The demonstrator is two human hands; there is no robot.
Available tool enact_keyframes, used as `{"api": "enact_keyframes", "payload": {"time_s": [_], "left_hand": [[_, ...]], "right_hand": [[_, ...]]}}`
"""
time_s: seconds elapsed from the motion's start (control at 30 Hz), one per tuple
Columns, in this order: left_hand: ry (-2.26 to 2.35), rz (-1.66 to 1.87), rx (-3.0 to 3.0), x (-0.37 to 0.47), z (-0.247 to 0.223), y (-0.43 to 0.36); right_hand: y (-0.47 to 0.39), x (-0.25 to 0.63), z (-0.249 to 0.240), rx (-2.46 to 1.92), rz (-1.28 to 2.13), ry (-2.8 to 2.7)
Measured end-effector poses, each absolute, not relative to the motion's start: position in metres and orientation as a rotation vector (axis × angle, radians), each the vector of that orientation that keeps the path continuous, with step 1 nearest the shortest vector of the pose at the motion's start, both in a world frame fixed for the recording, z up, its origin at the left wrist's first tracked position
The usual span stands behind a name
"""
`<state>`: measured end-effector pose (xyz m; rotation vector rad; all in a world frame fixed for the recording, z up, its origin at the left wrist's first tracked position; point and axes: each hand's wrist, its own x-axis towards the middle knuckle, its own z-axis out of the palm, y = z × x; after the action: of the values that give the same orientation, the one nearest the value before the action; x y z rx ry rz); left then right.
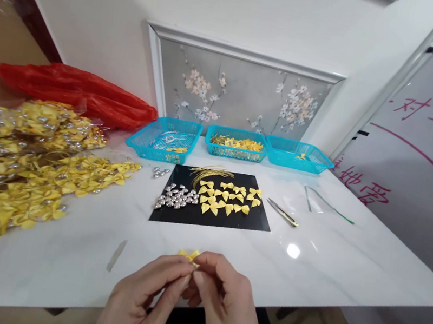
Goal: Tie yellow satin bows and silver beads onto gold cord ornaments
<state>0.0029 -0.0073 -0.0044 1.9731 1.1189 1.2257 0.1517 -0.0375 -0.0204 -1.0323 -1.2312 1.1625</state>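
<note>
Near the table's front edge my left hand (149,299) and my right hand (224,305) meet, thumbs and forefingers pinched together. A yellow bow (188,255) shows just beyond the fingertips, partly covered by them; both hands seem to hold it, though the exact grip is hidden. Beyond them lies a black mat (186,219). Silver beads (178,197) are heaped on its left side, several yellow bows (229,197) sit in rows on the right, and thin gold wires (213,171) lie at its back edge.
Scissors (283,213) lie right of the mat. Three blue baskets (234,154) stand along the wall. Bunches of yellow bows and beads (30,193) cover the left side, beside a red bag (75,90). A green wire (333,205) and a grey strip (116,256) lie on the white table (58,279).
</note>
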Motion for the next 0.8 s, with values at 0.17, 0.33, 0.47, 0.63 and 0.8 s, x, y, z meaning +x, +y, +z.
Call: {"api": "enact_keyframes", "payload": {"time_s": [0.17, 0.33, 0.47, 0.63, 0.8], "left_hand": [[1.138, 1.236, 2.183, 0.003, -0.014, -0.006], [1.180, 1.117, 2.243, 0.000, -0.025, -0.008], [1.241, 1.120, 2.215, 0.000, -0.024, -0.009], [1.324, 1.181, 2.210, 0.001, -0.025, -0.007], [1.413, 1.195, 2.187, 0.005, -0.034, -0.005]], "right_hand": [[-0.039, 0.149, -0.025, -1.192, 0.898, -1.331], [-0.039, 0.145, -0.032, -1.289, 0.574, -1.506], [-0.041, 0.150, -0.023, -1.177, 0.493, -1.369], [-0.050, 0.174, 0.013, -0.789, 0.895, -0.998], [-0.067, 0.206, 0.033, -0.867, 0.561, -0.983]]}}
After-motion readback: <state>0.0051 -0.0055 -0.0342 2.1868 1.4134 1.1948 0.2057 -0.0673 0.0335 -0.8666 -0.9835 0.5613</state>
